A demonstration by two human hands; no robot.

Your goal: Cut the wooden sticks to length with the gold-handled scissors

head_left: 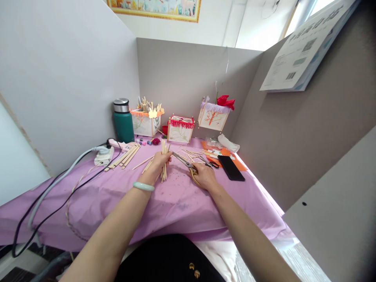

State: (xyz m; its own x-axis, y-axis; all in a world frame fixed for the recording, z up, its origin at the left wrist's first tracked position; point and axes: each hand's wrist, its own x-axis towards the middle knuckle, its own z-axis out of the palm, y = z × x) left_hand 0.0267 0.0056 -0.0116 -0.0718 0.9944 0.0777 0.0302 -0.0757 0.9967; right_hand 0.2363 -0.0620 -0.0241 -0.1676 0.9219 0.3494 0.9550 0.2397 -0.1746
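My left hand [159, 163] is closed around a bundle of thin wooden sticks [163, 174] that stands roughly upright over the table. In my right hand [203, 175] is a pair of scissors [184, 159] with gold-coloured handles, the fingers wrapped round the grips. The blades point up and left, their tips close to the bundle at my left fingers; whether they touch it I cannot tell. Loose sticks [190, 154] lie behind the scissors. A second, dark-handled pair of scissors [212, 163] rests just right of my right hand.
A black phone [231, 168] lies at the right on orange sheets [241, 164]. At the back stand paper lanterns [179, 133] and a stick-filled paper box [143, 124]. A green bottle [123, 124], a power strip [104, 156] with cables and flat sticks [127, 157] are at the left.
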